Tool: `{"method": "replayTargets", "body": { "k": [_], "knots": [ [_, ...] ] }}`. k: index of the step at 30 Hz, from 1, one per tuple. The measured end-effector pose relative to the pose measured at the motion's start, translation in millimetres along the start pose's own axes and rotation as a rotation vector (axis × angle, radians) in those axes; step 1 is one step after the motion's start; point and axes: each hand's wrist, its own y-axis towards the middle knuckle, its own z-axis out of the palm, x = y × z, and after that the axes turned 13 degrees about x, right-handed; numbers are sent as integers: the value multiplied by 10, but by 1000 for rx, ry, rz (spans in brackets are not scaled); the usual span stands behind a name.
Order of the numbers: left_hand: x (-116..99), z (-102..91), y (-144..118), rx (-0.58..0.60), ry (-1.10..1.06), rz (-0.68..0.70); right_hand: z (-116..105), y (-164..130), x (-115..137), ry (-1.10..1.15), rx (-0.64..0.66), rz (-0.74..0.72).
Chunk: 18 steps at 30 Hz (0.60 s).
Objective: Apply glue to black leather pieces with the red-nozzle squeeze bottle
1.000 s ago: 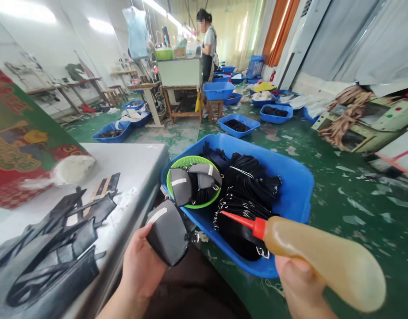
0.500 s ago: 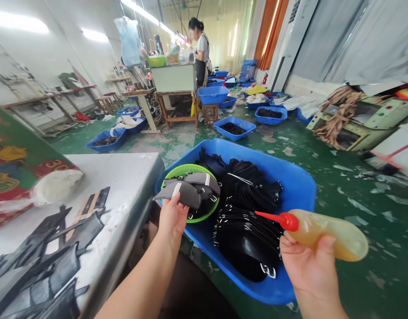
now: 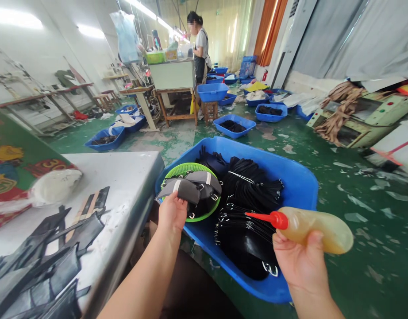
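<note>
My left hand [image 3: 172, 212] is closed on the near edge of a dark grey curved piece [image 3: 188, 191] with a pale strip across it, at the top of a green basket [image 3: 204, 219]. A second grey piece [image 3: 201, 177] and black straps with metal buckles lie in the basket too. In my right hand [image 3: 302, 257] is a squeeze bottle [image 3: 318, 225] of yellowish liquid, lying nearly level, its red nozzle [image 3: 267, 217] pointing left. Below the nozzle, a stack of black pieces with buckles [image 3: 247, 241] fills part of the large blue tub [image 3: 295, 177].
At left, a white-topped table [image 3: 124, 170] bears black strips [image 3: 54, 252], a plastic-wrapped bundle [image 3: 58, 186] and a printed box [image 3: 14, 164]. Several blue tubs [image 3: 235, 126] stand on the scrap-littered green floor. A person [image 3: 200, 44] stands at a far workbench.
My right hand and the bottle have moved left and slightly down, bringing the nozzle further over the black pieces. My left hand keeps its hold on the grey piece, nearly still.
</note>
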Motion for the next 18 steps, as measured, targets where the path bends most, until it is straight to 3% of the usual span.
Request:
{"method": "replayTargets", "body": {
  "k": [7, 11, 14, 18],
  "knots": [
    [-128, -139, -460, -71, 76, -105, -3, 22, 14, 4, 21, -30],
    [-46, -219, -593, -75, 140, -85, 5, 33, 39, 3, 54, -69],
    [219, -264, -660, 46, 215, -110, 7, 35, 61, -10, 66, -83],
    [722, -336, -765, 410, 642, -289, -4, 27, 102, -1, 31, -81]
  ]
}}
